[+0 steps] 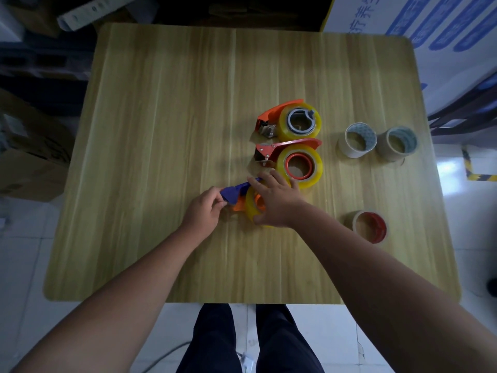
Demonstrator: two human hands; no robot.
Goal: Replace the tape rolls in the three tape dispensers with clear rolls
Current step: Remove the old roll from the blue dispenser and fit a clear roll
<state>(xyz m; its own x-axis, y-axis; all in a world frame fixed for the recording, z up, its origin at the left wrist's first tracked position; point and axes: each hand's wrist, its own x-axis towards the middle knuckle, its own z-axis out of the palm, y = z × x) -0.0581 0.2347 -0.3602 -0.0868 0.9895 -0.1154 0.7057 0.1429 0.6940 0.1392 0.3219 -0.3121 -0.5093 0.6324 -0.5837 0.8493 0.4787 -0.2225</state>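
Three tape dispensers lie in a column on the wooden table (pixel 161 157). The far orange dispenser (pixel 271 115) and the middle red dispenser (pixel 291 145) each carry a yellowish clear roll (pixel 317 168). The near blue-and-orange dispenser (pixel 234 192) also has a clear roll (pixel 251 204) on it. My left hand (pixel 204 208) pinches its blue front end. My right hand (pixel 274 200) lies over the roll with fingers spread, thumb at its near edge. Three removed rolls stand at the right: two pale ones (pixel 356 140) (pixel 396 144) and a red-cored one (pixel 369 226).
Cardboard boxes (pixel 32 157) stand on the floor at the left. A white and blue printed board (pixel 443 36) leans at the back right. My dark trouser legs (pixel 247 340) show below the table's near edge.
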